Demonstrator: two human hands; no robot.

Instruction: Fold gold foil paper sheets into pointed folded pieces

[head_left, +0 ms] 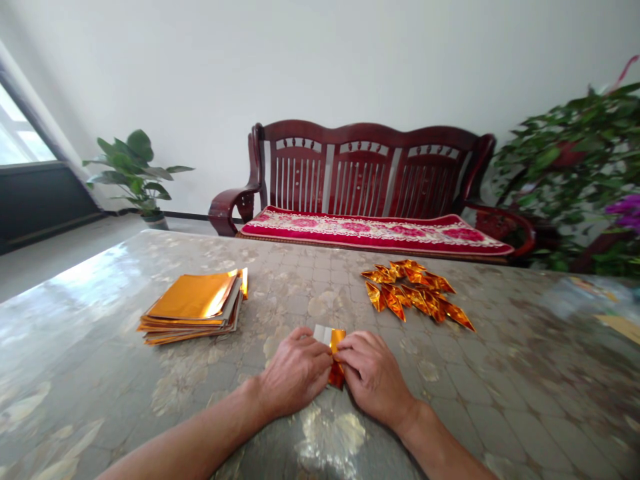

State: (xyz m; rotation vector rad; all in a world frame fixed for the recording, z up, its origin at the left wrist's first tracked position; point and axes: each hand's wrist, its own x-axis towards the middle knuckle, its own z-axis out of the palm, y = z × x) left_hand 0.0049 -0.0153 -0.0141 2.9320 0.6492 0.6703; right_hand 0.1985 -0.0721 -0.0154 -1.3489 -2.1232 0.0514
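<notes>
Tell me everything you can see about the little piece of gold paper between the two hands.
The gold paper piece is a small shiny foil sheet, orange-gold on one face and silvery white on the other, where a folded flap shows at its top left. It lies low on the glossy patterned table, near the front edge at centre. The left hand covers its left side and the right hand its right, fingertips pressing on it. Most of it is hidden; a gold strip shows between the hands.

A home living room: carved wooden bench (370,180) (red cushion), potted plants (135,170).
</notes>
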